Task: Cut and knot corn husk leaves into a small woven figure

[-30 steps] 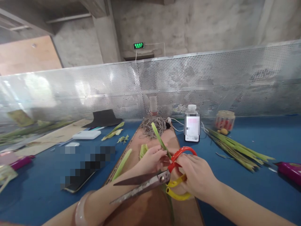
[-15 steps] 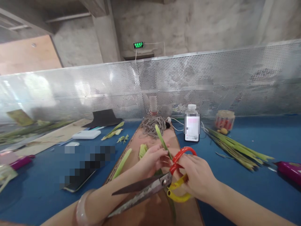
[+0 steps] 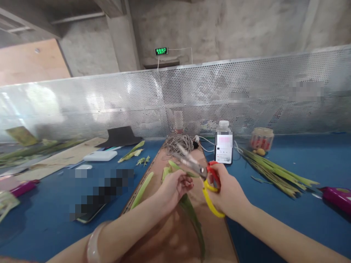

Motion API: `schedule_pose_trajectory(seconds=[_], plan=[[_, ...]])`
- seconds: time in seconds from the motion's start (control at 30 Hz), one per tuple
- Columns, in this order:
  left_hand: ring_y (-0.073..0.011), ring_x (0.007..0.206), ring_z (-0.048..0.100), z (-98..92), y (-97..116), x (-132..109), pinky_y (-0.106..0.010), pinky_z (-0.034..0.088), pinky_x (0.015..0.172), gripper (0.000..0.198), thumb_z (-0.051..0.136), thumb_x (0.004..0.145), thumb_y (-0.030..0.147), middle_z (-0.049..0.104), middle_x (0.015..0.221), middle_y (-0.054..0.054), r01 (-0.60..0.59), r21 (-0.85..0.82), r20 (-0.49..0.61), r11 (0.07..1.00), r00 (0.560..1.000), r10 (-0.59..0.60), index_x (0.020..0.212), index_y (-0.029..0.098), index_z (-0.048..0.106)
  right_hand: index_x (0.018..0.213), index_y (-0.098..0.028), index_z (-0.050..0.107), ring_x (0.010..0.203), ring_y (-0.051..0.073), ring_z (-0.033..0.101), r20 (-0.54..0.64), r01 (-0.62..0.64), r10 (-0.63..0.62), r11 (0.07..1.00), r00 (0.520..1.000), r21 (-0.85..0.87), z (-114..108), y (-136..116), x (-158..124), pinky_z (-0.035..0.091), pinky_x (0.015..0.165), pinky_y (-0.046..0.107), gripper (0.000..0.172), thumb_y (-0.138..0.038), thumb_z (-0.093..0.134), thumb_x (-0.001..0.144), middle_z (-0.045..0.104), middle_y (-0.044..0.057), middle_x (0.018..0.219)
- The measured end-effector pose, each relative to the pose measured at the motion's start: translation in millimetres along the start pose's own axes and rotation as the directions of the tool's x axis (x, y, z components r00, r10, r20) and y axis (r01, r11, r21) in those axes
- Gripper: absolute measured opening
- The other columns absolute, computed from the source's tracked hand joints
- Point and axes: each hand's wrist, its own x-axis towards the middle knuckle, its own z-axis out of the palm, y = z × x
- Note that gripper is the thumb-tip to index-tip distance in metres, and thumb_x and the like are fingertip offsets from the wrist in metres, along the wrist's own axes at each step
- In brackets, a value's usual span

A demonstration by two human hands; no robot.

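My left hand [image 3: 175, 188] is closed on a green leaf [image 3: 193, 215], whose long end hangs down toward me over the brown board [image 3: 164, 237]. Just to the right, my right hand [image 3: 226, 191] grips scissors [image 3: 211, 204] by their red and yellow handles. The blades point away and to the left, blurred by motion, above the leaf. A light green leaf piece [image 3: 142, 190] lies at the board's left edge, and a pile of grey cord [image 3: 179, 145] sits at its far end.
On the blue table [image 3: 287, 223], a phone [image 3: 224, 148] leans on a bottle, with long leaves [image 3: 274, 170], a jar [image 3: 262, 140] and a purple tool [image 3: 337, 199] to the right. A dark device [image 3: 93, 213] and white case [image 3: 100, 156] lie left. Perforated metal stands behind.
The scissors have swung round from pointing at my left forearm to pointing away over the board. The leaf's upper end has tilted down and my right hand has risen slightly.
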Motion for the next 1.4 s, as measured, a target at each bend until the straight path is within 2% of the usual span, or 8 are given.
schedule_pose_trajectory(seconds=[0.17,0.47,0.6,0.8,0.87,0.97,1.1,1.4], plan=[[-0.0065,0.041,0.045,6.1,2.9,-2.4,-0.022,0.046,0.055,0.028,0.041,0.074,0.005,0.050,0.044,0.000,-0.018,-0.059,-0.036,0.998,0.999,0.016,0.047,0.013,0.046,0.078,-0.019,0.044,0.055,0.015,0.053,0.105,-0.280,0.268,0.950,0.958,0.137,-0.4,22.2,14.0,0.039,0.050,0.024,0.020,-0.036,0.053,0.073,0.056,0.000,0.063],[-0.0068,0.036,0.037,7.2,13.2,-12.6,-0.021,0.045,0.053,0.018,0.042,0.067,0.008,0.042,0.036,0.004,0.082,-0.173,0.093,0.982,0.993,-0.067,0.076,0.010,0.058,0.065,-0.020,0.041,0.041,0.008,0.036,0.153,-0.548,0.539,0.721,0.828,0.424,11.0,38.0,23.8,0.029,0.039,0.021,0.038,-0.054,0.058,0.065,0.040,-0.008,0.048],[-0.0054,0.033,0.031,2.3,18.7,-17.9,-0.016,0.041,0.048,0.035,0.042,0.064,0.011,0.037,0.034,0.006,0.437,-0.171,0.487,0.883,0.816,-0.310,0.093,0.002,0.059,0.069,-0.021,0.039,0.032,0.006,0.034,0.186,-0.601,0.603,0.615,0.776,0.511,6.3,30.2,25.9,0.031,0.033,0.021,0.042,-0.060,0.052,0.066,0.040,-0.010,0.047],[-0.0074,0.030,0.020,-0.2,21.8,-26.4,-0.021,0.038,0.043,0.044,0.037,0.066,0.014,0.040,0.032,0.005,0.495,0.115,0.693,0.861,0.581,-0.426,0.104,0.001,0.058,0.067,-0.020,0.039,0.030,0.004,0.034,0.206,-0.606,0.633,0.517,0.746,0.605,4.8,30.8,24.9,0.028,0.030,0.017,0.041,-0.058,0.052,0.067,0.041,-0.010,0.045],[-0.0072,0.030,0.022,0.3,19.5,-24.7,-0.021,0.036,0.044,0.043,0.038,0.065,0.014,0.039,0.032,0.005,0.488,0.126,0.670,0.864,0.600,-0.437,0.102,0.003,0.059,0.066,-0.020,0.039,0.030,0.004,0.034,0.211,-0.600,0.633,0.498,0.745,0.626,4.8,30.8,23.9,0.028,0.030,0.017,0.040,-0.058,0.053,0.068,0.041,-0.009,0.044],[-0.0064,0.031,0.027,0.3,13.3,-18.4,-0.020,0.035,0.045,0.038,0.040,0.063,0.013,0.039,0.031,0.006,0.390,0.085,0.556,0.917,0.746,-0.368,0.095,0.008,0.060,0.065,-0.020,0.039,0.030,0.004,0.035,0.208,-0.588,0.625,0.493,0.752,0.641,4.5,29.3,23.1,0.029,0.030,0.016,0.040,-0.056,0.054,0.069,0.040,-0.010,0.042],[-0.0100,0.035,0.042,-2.0,9.0,-7.3,-0.021,0.035,0.043,0.024,0.043,0.065,0.015,0.046,0.034,0.004,-0.112,0.294,0.330,0.949,0.944,0.009,0.086,0.014,0.055,0.064,-0.020,0.037,0.028,0.004,0.034,0.244,-0.585,0.582,0.518,0.776,0.623,5.1,26.6,22.8,0.028,0.029,0.015,0.037,-0.052,0.054,0.070,0.037,-0.011,0.042],[-0.0067,0.034,0.035,-14.1,30.8,13.9,-0.017,0.030,0.038,0.004,0.044,0.069,0.019,0.039,0.035,0.009,-0.427,0.466,0.135,0.775,0.900,0.415,0.068,0.017,0.047,0.069,-0.021,0.040,0.032,0.004,0.033,0.300,-0.498,0.399,0.657,0.867,0.566,12.9,23.9,13.6,0.030,0.031,0.017,0.031,-0.045,0.059,0.069,0.041,-0.010,0.047]])
